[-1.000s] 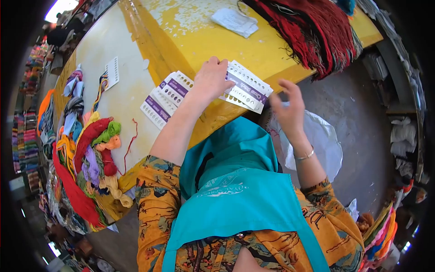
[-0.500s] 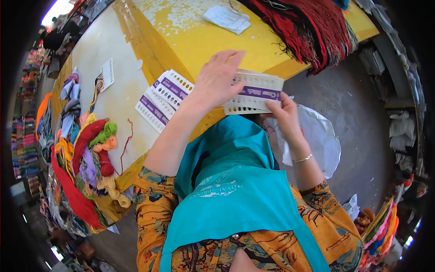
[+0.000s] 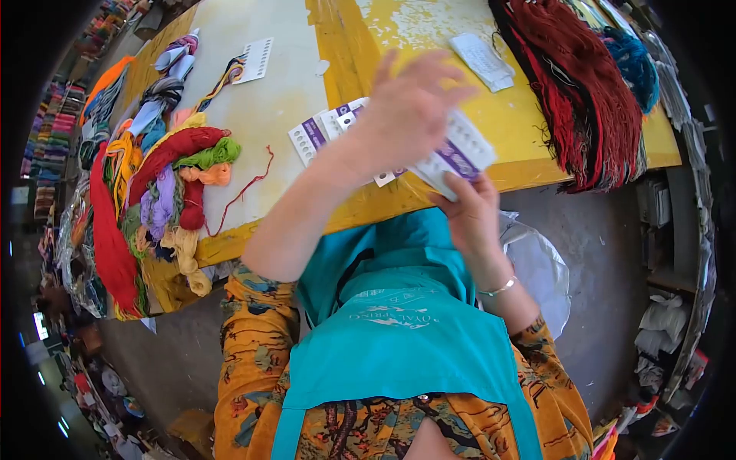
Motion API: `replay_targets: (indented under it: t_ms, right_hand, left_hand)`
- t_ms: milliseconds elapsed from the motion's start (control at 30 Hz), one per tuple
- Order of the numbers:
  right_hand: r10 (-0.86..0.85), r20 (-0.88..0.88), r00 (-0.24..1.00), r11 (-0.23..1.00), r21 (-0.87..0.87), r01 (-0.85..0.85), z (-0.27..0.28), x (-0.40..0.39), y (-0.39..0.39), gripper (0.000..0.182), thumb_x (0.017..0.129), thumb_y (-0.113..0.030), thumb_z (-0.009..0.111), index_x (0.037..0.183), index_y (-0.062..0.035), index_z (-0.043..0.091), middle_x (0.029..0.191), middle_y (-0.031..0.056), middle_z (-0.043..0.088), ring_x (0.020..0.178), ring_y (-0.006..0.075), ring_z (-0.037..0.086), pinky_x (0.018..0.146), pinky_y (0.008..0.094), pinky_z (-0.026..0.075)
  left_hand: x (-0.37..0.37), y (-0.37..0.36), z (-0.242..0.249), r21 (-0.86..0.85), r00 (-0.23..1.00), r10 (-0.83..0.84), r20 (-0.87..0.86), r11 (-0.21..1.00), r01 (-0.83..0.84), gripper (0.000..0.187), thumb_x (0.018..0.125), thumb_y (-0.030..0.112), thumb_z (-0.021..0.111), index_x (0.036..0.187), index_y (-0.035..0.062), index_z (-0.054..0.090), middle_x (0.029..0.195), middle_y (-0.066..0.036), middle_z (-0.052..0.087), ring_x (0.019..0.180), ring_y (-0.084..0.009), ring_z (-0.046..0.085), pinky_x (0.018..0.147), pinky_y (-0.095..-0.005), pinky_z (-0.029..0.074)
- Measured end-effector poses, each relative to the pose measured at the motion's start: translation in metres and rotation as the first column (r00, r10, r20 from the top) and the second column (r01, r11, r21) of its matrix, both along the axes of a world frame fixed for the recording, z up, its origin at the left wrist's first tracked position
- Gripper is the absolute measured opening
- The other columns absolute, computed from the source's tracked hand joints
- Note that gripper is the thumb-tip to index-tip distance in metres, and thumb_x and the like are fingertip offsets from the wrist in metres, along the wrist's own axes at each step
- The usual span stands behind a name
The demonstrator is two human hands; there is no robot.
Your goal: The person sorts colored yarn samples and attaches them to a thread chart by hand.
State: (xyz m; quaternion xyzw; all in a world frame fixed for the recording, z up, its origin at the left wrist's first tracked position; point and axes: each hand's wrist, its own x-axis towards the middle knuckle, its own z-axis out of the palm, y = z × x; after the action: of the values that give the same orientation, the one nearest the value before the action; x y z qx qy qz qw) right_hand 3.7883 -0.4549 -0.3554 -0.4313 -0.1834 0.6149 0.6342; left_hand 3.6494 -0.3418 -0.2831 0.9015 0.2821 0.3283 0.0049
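Observation:
My right hand (image 3: 471,207), a bracelet on its wrist, pinches a small stack of white punched cards (image 3: 460,157) with a purple printed band, held tilted at the table's edge. Above the stack, my left hand (image 3: 418,100) is raised with fingers spread and slightly blurred; nothing shows in them. It covers the upper left part of the held cards. More of these cards (image 3: 308,138) lie fanned on the table to the left, partly hidden by my left forearm. A card corner with a dark hole (image 3: 387,178) shows below my left wrist.
Coloured thread skeins (image 3: 157,203) pile up at the table's left, near a loose red thread (image 3: 249,188). A punched card with threads (image 3: 255,60) lies farther back. Dark red yarn (image 3: 586,84) and crumpled paper (image 3: 483,61) are at the right. A white plastic bag (image 3: 537,268) sits below the table.
My left hand has lifted off the stack and its fingers have spread. The held cards have tilted, their right end lower. The view has shifted, so the table sits farther right.

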Motion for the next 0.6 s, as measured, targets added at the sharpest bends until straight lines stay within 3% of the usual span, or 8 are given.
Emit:
replay_targets:
  t_ms: [33, 100, 167, 267, 400, 467, 600]
  right_hand:
    - [0.001, -0.121, 0.993, 0.999, -0.049, -0.007, -0.01, -0.014, 0.006, 0.021, 0.088, -0.006, 0.063, 0.109, -0.0038, 0.06, 0.103, 0.0072, 0.066, 0.091, 0.0175, 0.066, 0.072, 0.032, 0.058]
    - [-0.013, -0.302, 0.953, 0.985, -0.166, -0.04, -0.015, -0.03, 0.013, 0.018, 0.088, -0.007, 0.063, 0.105, -0.0063, 0.059, 0.104, 0.0063, 0.065, 0.095, 0.0182, 0.064, 0.077, 0.0348, 0.056]
    - [-0.054, -0.293, 0.955, 0.975, -0.221, -0.013, -0.021, -0.038, 0.013, 0.018, 0.088, -0.008, 0.063, 0.106, -0.0066, 0.058, 0.105, 0.0058, 0.065, 0.096, 0.018, 0.063, 0.078, 0.0349, 0.054]
    - [-0.079, -0.243, 0.967, 0.968, -0.252, 0.015, -0.023, -0.044, 0.011, 0.021, 0.088, -0.011, 0.064, 0.108, -0.0076, 0.056, 0.105, 0.0043, 0.064, 0.099, 0.0171, 0.06, 0.08, 0.0336, 0.05]
    - [-0.095, -0.172, 0.98, 0.97, -0.237, 0.053, -0.023, -0.041, 0.013, 0.026, 0.088, -0.012, 0.064, 0.112, -0.0091, 0.054, 0.111, 0.0033, 0.061, 0.104, 0.0177, 0.058, 0.084, 0.0367, 0.05]
    - [-0.124, -0.132, 0.984, 0.962, -0.259, 0.086, -0.02, -0.041, 0.014, 0.027, 0.089, -0.012, 0.064, 0.113, -0.0088, 0.053, 0.112, 0.0039, 0.061, 0.104, 0.0184, 0.058, 0.083, 0.0368, 0.051]
    - [-0.108, -0.13, 0.986, 0.953, -0.295, 0.066, -0.02, -0.043, 0.019, 0.027, 0.089, -0.011, 0.063, 0.114, -0.0077, 0.052, 0.111, 0.0051, 0.061, 0.103, 0.0201, 0.059, 0.084, 0.0376, 0.051]
  left_hand:
    - [-0.019, 0.015, -0.006, -0.051, 0.998, 0.011, 0.069, 0.999, -0.008, 0.042, 0.08, 0.011, 0.063, 0.122, 0.0141, 0.061, 0.121, -0.009, 0.059, 0.125, -0.0247, 0.048, 0.108, -0.0449, 0.031]
    - [-0.065, 0.045, -0.016, -0.448, 0.975, 0.102, 0.197, 0.894, -0.003, 0.038, 0.088, 0.015, 0.058, 0.125, 0.0089, 0.059, 0.125, -0.013, 0.059, 0.121, -0.0236, 0.053, 0.103, -0.0363, 0.039]
    - [-0.114, 0.079, -0.052, -0.632, 0.936, 0.291, 0.197, 0.768, -0.106, 0.037, 0.092, 0.018, 0.054, 0.125, 0.0034, 0.058, 0.119, -0.015, 0.063, 0.111, -0.0223, 0.059, 0.095, -0.0296, 0.044]
    - [-0.15, 0.084, -0.076, -0.708, 0.927, 0.37, 0.065, 0.671, -0.218, 0.035, 0.093, 0.02, 0.053, 0.121, 0.0002, 0.061, 0.11, -0.013, 0.068, 0.102, -0.0204, 0.063, 0.092, -0.0307, 0.046]
    - [-0.142, 0.07, -0.09, -0.704, 0.938, 0.347, -0.015, 0.662, -0.257, 0.032, 0.092, 0.022, 0.054, 0.112, -0.0006, 0.066, 0.103, -0.013, 0.07, 0.094, -0.0201, 0.065, 0.086, -0.0304, 0.049]
    - [-0.13, 0.064, -0.084, -0.734, 0.919, 0.389, -0.067, 0.605, -0.309, 0.033, 0.091, 0.028, 0.052, 0.104, 0.0026, 0.069, 0.099, -0.015, 0.069, 0.095, -0.0285, 0.065, 0.086, -0.036, 0.049]
    - [-0.111, 0.061, -0.081, -0.819, 0.92, 0.372, -0.122, 0.486, -0.305, 0.033, 0.09, 0.03, 0.051, 0.101, 0.0045, 0.069, 0.096, -0.015, 0.07, 0.092, -0.0301, 0.065, 0.084, -0.0372, 0.049]
